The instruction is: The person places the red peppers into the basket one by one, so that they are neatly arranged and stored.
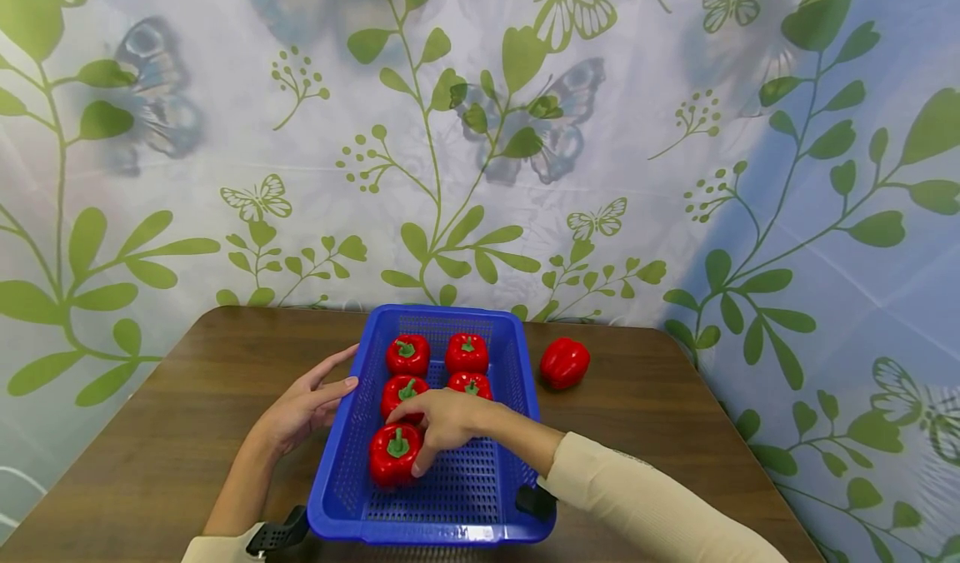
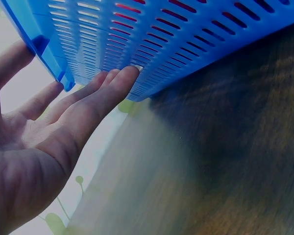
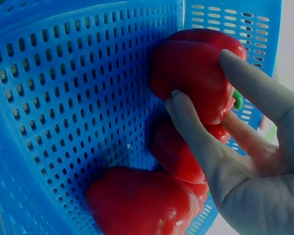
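Note:
A blue plastic basket (image 1: 517,380) stands on the wooden table with several red bell peppers inside, stems up. My right hand (image 1: 450,417) reaches in over the basket's right side and grips the front-left bell pepper (image 1: 390,463), thumb on its right side and fingers at its back. In the right wrist view, fingertips and thumb press against that pepper (image 3: 191,73). My left hand (image 1: 303,409) rests beside the basket's left wall, its fingers extended. From the left wrist, those straight fingers (image 2: 108,93) lie along the slotted outer wall (image 2: 176,29).
Another red bell pepper (image 1: 565,363) lies on its side on the table, right of the basket. Behind the brown wooden table (image 1: 637,430) hangs a curtain (image 1: 337,213) with green leaves and butterflies. A dark wrist strap (image 1: 281,534) shows near the basket's front-left corner.

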A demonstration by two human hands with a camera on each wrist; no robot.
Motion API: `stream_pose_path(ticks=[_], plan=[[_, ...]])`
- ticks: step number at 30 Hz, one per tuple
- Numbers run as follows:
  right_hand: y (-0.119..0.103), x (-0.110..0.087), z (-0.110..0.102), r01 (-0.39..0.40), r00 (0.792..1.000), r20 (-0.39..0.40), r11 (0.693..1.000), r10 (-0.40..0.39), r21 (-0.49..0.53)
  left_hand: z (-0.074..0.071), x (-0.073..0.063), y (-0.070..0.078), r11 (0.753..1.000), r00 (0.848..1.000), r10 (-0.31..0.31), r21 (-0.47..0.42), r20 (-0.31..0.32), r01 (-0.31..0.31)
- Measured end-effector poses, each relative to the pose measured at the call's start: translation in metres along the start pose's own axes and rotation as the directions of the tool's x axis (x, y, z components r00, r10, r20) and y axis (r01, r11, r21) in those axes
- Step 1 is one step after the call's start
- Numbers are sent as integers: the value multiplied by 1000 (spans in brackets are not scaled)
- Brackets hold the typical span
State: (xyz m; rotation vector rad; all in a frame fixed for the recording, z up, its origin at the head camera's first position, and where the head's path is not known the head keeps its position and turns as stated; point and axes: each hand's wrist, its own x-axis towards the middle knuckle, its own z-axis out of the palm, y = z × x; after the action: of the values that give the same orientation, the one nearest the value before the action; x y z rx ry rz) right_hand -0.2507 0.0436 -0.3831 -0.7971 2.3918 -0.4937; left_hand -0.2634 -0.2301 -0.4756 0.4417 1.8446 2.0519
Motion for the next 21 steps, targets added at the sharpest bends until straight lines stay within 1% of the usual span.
stream_pose_path(ticks=[10,14,21], plan=[[-3,4,2,2,1000,-1,1000,-2,-28,0,-1,1,1000,1000,-6,8,-10,6],[-4,2,1,0,1000,12,1000,1,-12,1,0,0,1000,1000,-5,4,-6,5],[-5,-2,0,1,999,38,998,-4,58,1,-1,1,1000,1000,-3,3,-6,3]])
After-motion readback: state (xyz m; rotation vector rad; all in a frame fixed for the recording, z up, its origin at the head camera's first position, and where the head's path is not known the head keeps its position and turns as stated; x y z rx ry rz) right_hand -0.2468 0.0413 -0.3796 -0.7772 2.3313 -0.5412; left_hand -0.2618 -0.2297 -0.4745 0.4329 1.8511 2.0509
